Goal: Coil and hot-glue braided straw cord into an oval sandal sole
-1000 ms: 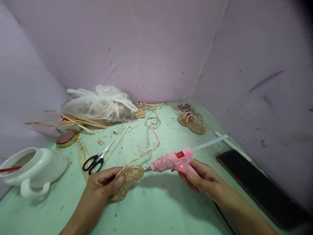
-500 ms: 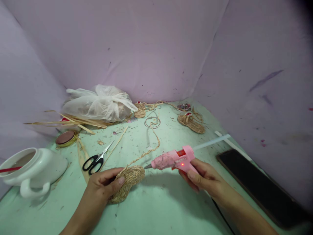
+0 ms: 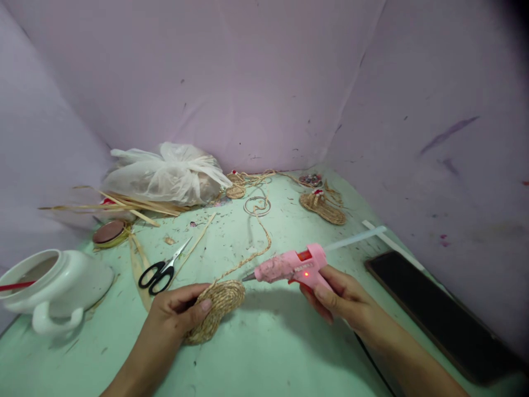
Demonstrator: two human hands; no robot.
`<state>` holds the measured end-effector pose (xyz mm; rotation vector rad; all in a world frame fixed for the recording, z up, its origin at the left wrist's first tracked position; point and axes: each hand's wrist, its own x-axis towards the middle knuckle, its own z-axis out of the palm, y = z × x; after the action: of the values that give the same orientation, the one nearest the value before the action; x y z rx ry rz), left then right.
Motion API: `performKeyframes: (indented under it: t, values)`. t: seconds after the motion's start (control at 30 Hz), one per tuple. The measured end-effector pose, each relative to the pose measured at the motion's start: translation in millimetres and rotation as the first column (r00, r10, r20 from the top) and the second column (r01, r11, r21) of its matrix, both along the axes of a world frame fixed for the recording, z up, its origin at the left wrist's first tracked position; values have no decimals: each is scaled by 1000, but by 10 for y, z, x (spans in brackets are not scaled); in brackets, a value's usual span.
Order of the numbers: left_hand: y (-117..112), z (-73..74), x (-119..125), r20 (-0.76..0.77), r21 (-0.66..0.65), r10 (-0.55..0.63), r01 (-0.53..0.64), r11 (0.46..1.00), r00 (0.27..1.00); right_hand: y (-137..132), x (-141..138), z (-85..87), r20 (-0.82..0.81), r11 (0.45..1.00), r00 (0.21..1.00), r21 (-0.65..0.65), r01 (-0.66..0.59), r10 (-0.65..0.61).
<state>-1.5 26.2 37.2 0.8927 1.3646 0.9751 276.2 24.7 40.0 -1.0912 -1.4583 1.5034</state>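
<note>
Between the thumb and fingers of my left hand (image 3: 179, 314) is a small woven straw sole (image 3: 221, 306), tilted up off the table. A braided straw cord (image 3: 248, 258) trails from its upper edge toward the back. My right hand (image 3: 341, 295) is wrapped round the handle of a pink hot glue gun (image 3: 289, 267) with a lit red light. The nozzle points left and meets, or nearly meets, the sole's upper right edge. A pale glue stick (image 3: 355, 239) sticks out of the gun's back. Black-handled scissors (image 3: 159, 277) lie beyond my left hand.
At left are a white ceramic pot (image 3: 74, 281) on its side and a round tin (image 3: 109, 234). Straw strips (image 3: 144, 205) lie before a white plastic bag (image 3: 169, 176). A finished-looking straw sandal (image 3: 322, 208), metal rings (image 3: 257, 206) and a dark phone-like slab (image 3: 438, 314) are also here.
The glue gun's nozzle has shifted slightly up and left along the sole's edge. My left hand keeps its hold on the sole almost unmoved.
</note>
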Motion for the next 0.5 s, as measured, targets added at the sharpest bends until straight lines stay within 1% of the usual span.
performKeyframes:
  t: [0.07,0.13,0.17,0.23,0.3,0.37,0.43,0.5]
  values:
    - [6,2,2,40,-12,9,-9,1000,999,15,77,-16,42,1000,999,-28,3,-2]
    - [17,4,-4,82,-35,21,-18,999,996,40,164,-53,106,996,994,-80,42,-34]
    - [22,6,-10,99,-49,23,-18,999,995,60,199,-82,133,991,989,-103,81,-67]
    - [29,12,-21,121,-65,19,-11,998,992,121,238,-155,217,965,953,-106,240,-213]
    - [28,23,-26,126,-64,-12,20,998,992,209,239,-230,318,916,875,-44,398,-365]
    - [18,35,-23,110,-49,-56,61,997,992,311,234,-272,407,875,791,43,483,-457]
    - [1,47,-10,80,-47,-107,111,993,991,403,243,-243,480,867,739,104,487,-472]
    - [-19,61,9,48,-57,-160,163,985,986,465,242,-131,560,857,667,175,485,-492]
